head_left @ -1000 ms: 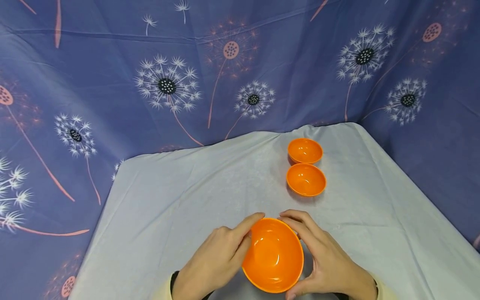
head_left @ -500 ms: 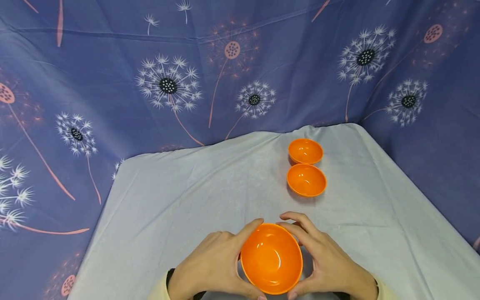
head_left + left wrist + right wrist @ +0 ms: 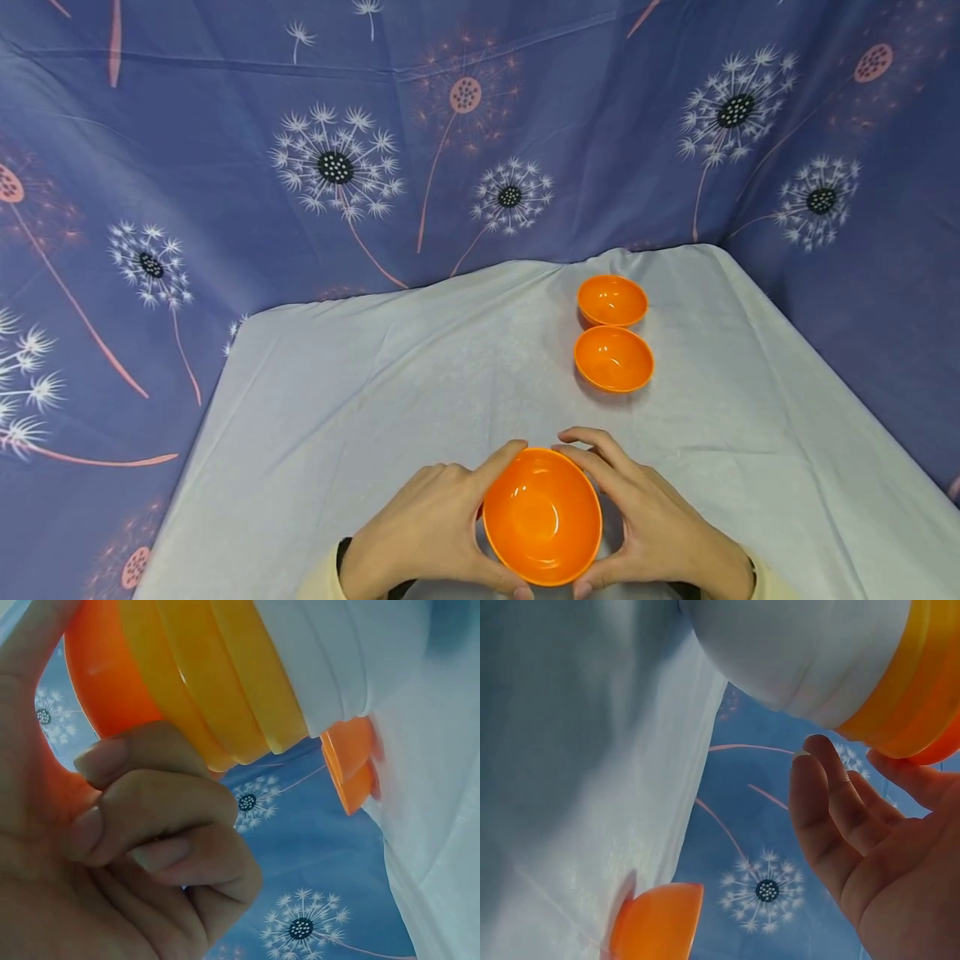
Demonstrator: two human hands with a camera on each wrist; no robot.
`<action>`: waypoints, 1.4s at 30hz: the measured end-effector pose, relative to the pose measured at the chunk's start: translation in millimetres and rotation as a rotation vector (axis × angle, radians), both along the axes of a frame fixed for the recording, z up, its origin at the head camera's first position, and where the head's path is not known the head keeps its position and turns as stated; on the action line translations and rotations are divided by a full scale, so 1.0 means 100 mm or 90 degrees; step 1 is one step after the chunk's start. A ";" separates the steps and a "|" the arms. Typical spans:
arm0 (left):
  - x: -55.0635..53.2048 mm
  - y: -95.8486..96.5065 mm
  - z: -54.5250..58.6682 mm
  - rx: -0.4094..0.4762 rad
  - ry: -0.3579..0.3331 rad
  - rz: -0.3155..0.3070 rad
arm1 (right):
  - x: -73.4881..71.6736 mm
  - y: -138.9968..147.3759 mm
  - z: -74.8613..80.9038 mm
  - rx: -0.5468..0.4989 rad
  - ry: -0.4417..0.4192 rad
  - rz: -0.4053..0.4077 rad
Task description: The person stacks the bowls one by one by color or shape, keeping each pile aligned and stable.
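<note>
A stack of nested bowls stands on the table near the person, with an orange bowl [image 3: 542, 517] on top. Below its rim, yellow bowls [image 3: 225, 675] and white bowls [image 3: 795, 652] show from the side in the wrist views. My left hand [image 3: 427, 525] curves round the stack's left side, fingertips at the far rim and thumb at the near rim. On the right side, my right hand [image 3: 648, 525] curves round it the same way, thumb near the left thumb. Several left fingers are curled beside the bowls in the left wrist view.
Two more orange bowls stand apart at the back right of the table, the nearer bowl [image 3: 613, 359] close against the farther bowl [image 3: 612, 301]. A pale cloth [image 3: 360, 392] covers the table. Blue dandelion-patterned fabric [image 3: 600, 125] hangs behind it and at both sides.
My left hand's thumb has come round to the near side of the rim, and the top bowl has shifted slightly toward the person. My right hand has hardly moved.
</note>
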State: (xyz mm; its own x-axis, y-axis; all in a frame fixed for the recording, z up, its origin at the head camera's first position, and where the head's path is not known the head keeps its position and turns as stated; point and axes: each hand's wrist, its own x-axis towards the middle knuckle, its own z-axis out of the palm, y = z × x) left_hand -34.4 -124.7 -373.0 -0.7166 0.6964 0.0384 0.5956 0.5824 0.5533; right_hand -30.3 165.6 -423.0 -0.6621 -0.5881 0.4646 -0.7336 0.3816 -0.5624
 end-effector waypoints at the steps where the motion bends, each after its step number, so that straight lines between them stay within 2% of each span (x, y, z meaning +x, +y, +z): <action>1: 0.00 0.00 -0.01 -0.001 0.003 0.002 | 0.00 0.00 -0.01 0.003 -0.002 -0.001; 9: 0.01 0.04 -0.03 -0.008 0.022 0.023 | -0.01 0.02 -0.03 0.019 0.001 -0.006; 19: -0.02 0.06 -0.06 0.024 0.010 0.014 | -0.03 0.03 0.00 0.001 -0.027 0.016; 28: 0.01 0.06 -0.11 0.012 0.058 0.029 | -0.02 0.03 -0.02 -0.009 -0.044 0.026; 33: -0.01 0.04 -0.15 0.047 0.065 0.025 | -0.01 0.03 -0.03 -0.013 -0.057 0.025; 35: -0.05 0.04 -0.17 0.073 0.056 0.003 | -0.03 0.03 -0.02 -0.006 -0.050 0.030; 38: -0.10 0.04 -0.24 0.104 0.041 -0.040 | -0.05 0.10 0.02 0.005 -0.061 0.009; 40: -0.13 0.03 -0.29 0.121 0.005 -0.061 | -0.10 0.17 0.08 -0.008 -0.085 -0.022; 42: -0.14 0.03 -0.34 0.140 -0.041 -0.070 | -0.18 0.26 0.15 -0.048 -0.120 -0.078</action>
State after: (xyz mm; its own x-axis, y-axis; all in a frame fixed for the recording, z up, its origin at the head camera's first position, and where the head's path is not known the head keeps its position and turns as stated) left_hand -48.7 -122.1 -407.1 -0.6430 0.7502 0.1541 0.6076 0.3772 0.6990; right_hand -48.2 191.3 -408.2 -0.8052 -0.4669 0.3656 -0.5641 0.4128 -0.7151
